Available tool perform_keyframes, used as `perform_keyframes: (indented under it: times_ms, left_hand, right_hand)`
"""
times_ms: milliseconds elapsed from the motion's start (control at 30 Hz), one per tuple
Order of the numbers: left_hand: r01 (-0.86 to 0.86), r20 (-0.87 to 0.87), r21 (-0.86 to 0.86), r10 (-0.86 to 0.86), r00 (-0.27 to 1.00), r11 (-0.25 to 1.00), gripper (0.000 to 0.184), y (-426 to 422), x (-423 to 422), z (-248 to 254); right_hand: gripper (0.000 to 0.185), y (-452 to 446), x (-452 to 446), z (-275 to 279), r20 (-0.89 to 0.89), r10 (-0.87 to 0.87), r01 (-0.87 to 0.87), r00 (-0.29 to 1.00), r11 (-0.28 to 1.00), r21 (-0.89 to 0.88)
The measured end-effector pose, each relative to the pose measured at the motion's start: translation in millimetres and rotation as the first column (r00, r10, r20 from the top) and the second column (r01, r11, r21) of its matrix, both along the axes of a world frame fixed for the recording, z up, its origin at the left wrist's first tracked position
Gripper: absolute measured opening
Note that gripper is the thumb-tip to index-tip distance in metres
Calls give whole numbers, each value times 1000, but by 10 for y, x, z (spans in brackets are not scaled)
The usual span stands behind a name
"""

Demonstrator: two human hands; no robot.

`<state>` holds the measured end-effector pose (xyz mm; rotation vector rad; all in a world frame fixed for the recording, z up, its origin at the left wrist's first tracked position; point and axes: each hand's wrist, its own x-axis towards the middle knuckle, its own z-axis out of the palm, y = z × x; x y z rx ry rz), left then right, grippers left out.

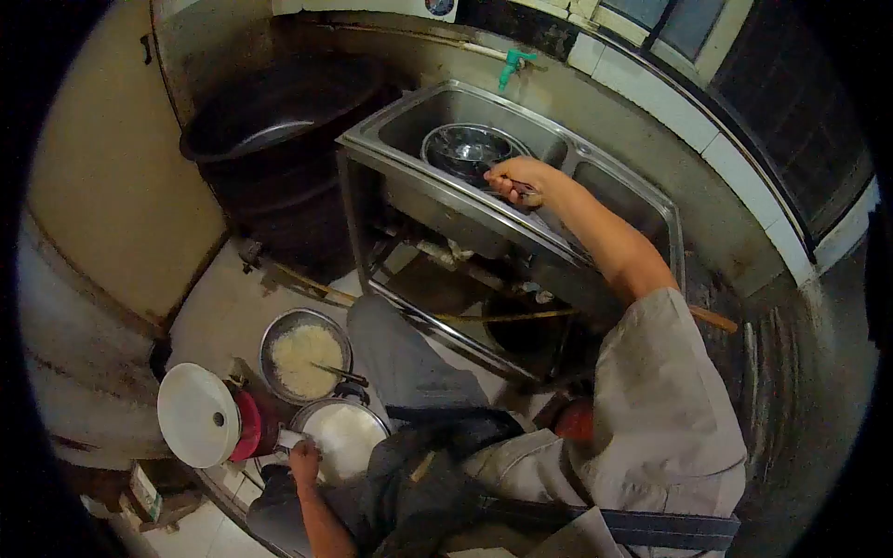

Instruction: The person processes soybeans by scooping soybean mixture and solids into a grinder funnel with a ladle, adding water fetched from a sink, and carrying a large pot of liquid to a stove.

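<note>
My right hand (pixel 516 181) is closed on a thin dark handle over the front edge of the sink. Just beyond its fingers, a round metal bowl (pixel 446 139) rests in the left basin; the handle's far end cannot be made out. Low at the left, my left hand (pixel 304 460) has its fingers closed on a small pale piece (pixel 290 438) beside a red-bodied machine (pixel 249 423) with a round white top (pixel 197 416). Under that hand stands a metal pot (pixel 383 420) of white contents. Behind it, a metal bowl (pixel 267 367) holds pale grains and a utensil with a dark handle (pixel 344 374).
The steel double sink (pixel 651 193) stands on a metal frame with pipes below. A green tap (pixel 510 70) is on the wall. A large dark tub (pixel 279 167) fills the back left corner. A yellow hose (pixel 502 318) runs under the sink.
</note>
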<state>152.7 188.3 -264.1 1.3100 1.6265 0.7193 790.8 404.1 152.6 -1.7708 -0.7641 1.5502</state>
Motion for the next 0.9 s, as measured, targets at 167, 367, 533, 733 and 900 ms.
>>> perform_keyframes:
  times_ms: [167, 367, 533, 733, 900]
  left_hand:
    - [-5, 50, -24, 6, 999, 1000, 21, 0, -54, -118]
    - [106, -164, 155, -80, 983, 982, 20, 8, 149, 442]
    - [-5, 39, 38, 4, 999, 999, 22, 23, 55, 59]
    - [-1, -54, 10, 1, 999, 1000, 20, 74, 97, 177]
    - [27, 48, -18, -27, 998, 999, 25, 114, -55, -229]
  right_hand:
    - [17, -88, 19, 63, -67, 67, -64, 995, 996, 57]
    - [29, -88, 84, 88, -70, 68, -62, 995, 994, 88]
    - [31, -158, -91, 376, 0, 34, -34, 999, 995, 97]
    - [30, -93, -340, 729, 56, 50, -58, 997, 986, 155]
    - [35, 35, -721, 945, 205, 69, -108, 976, 976, 190]
